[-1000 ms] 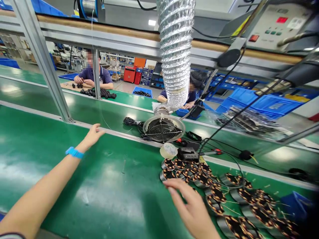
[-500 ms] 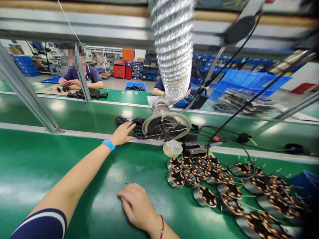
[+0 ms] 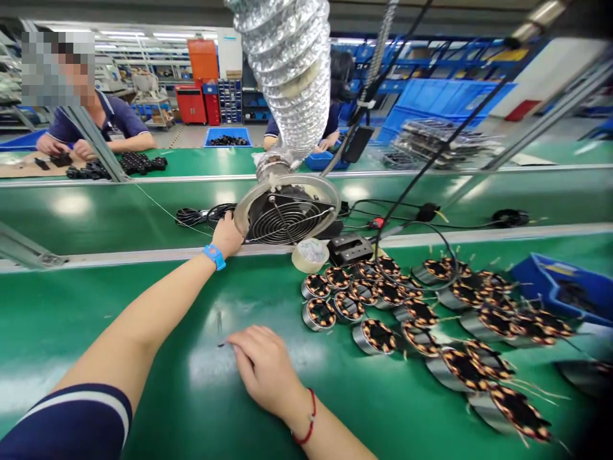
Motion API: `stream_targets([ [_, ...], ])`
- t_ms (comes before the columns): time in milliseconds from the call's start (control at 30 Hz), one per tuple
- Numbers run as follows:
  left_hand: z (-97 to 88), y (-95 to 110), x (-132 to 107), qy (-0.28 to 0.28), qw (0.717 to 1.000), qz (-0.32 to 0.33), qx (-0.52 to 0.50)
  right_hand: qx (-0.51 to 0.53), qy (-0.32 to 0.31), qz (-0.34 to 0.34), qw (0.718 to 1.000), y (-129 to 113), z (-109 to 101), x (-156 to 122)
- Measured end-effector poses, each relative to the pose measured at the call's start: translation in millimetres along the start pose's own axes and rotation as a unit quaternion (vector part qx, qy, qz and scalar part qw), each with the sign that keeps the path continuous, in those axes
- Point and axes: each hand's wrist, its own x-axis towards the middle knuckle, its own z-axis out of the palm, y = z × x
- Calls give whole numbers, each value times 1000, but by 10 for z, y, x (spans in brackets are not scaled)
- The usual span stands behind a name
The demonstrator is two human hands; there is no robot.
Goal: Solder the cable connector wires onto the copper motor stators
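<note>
My left hand (image 3: 228, 234) reaches over the bench's far edge strip, right beside the rim of a round fan hood (image 3: 287, 214) with a wire grille. Its fingers are mostly hidden behind the wrist and the hood, so I cannot see whether they hold anything. A bundle of black cable (image 3: 191, 216) lies just past it. My right hand (image 3: 265, 370) rests on the green bench (image 3: 158, 396), fingers loosely bent, thumb apart from the index finger, nothing visible in it. To its right stand several stators (image 3: 320, 313), metal rings with copper windings.
A tape roll (image 3: 310, 255) and a black slotted block (image 3: 351, 249) lie beneath the hood. A silver duct (image 3: 292, 83) hangs overhead. Black cords cross the right side, above a blue bin (image 3: 565, 287). Two people sit across the line, one (image 3: 96, 124) at far left.
My left hand has moved forward to the hood's rim, and its fingers have gone from spread to mostly hidden. The right hand stays on the bench. The view has shifted, showing more of the right side.
</note>
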Motion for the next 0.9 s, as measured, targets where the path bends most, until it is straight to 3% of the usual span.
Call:
stream_targets([
  [200,-388,-668,-570,-25,988,-107,104,12,-17,13,1000,9,41,-15],
  [300,-486,-970,-686,-73,979,-140,129,18,-42,6,999,-41,130,-7],
  [467,-484,-1178,-404,-173,960,-170,141,44,-96,-28,994,-107,213,-20],
  [633,-512,-1416,-191,-203,966,-97,131,35,-29,-39,998,-39,272,-32],
  [767,-471,-1714,-129,-246,960,-96,99,25,21,-77,997,37,360,-19],
  [900,-443,-1843,-102,-255,956,-97,111,17,12,-69,997,106,382,-16],
])
